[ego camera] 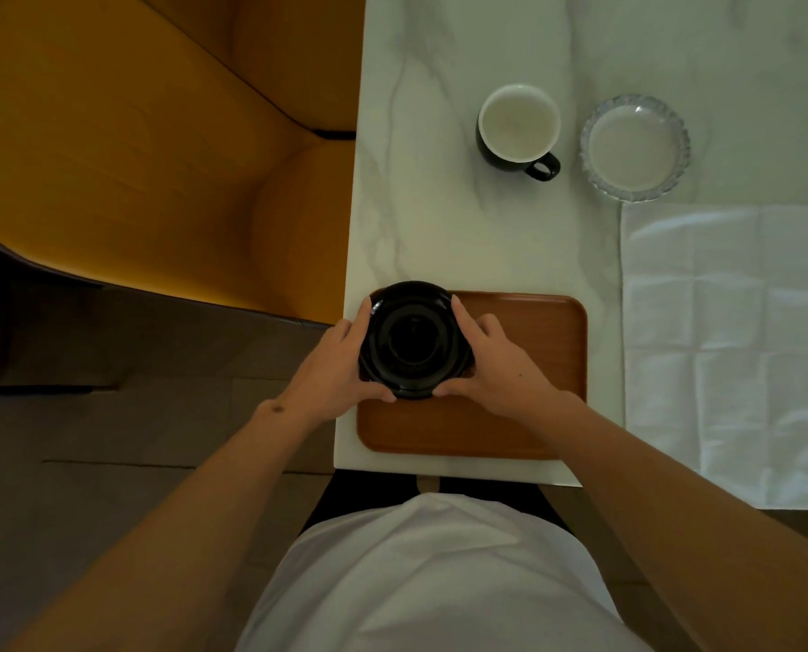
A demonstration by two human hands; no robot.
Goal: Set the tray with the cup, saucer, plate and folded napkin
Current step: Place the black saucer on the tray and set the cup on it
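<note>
A black saucer (411, 338) is over the left end of the brown wooden tray (524, 369). My left hand (340, 364) grips its left rim and my right hand (496, 364) grips its right rim. I cannot tell whether the saucer rests on the tray or is just above it. Farther back on the white marble table stands a black cup (518, 127) with a white inside, handle toward me. A clear glass plate (634, 148) with a scalloped rim lies to the cup's right. A white napkin (731, 341) lies spread out flat, creased, at the right.
The marble table (439, 228) ends at its left edge just beside the tray and at its near edge just under it. A yellow upholstered seat (134, 157) stands left of the table, with dark floor below it.
</note>
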